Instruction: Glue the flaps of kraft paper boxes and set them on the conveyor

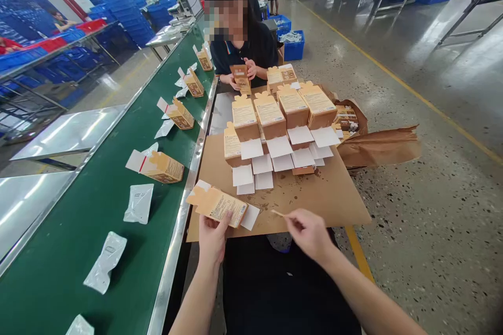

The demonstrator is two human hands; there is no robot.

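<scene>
My left hand is closed on a small tan carton with printed text, its thumb across the near end. The carton lies tilted over the cardboard-topped table, with a white flap out at its right end and tabs at its left. In my right hand, pinched between thumb and fingers, is a thin tan strip. That hand is above the table's front edge, apart from the carton. Similar cartons are stacked on the cardboard sheet, white flaps hanging toward me.
Left of the table runs a green conveyor belt with a metal rail. White pouches and open cartons lie along it. Across the table a person holds another carton. Brown paper juts out on the right.
</scene>
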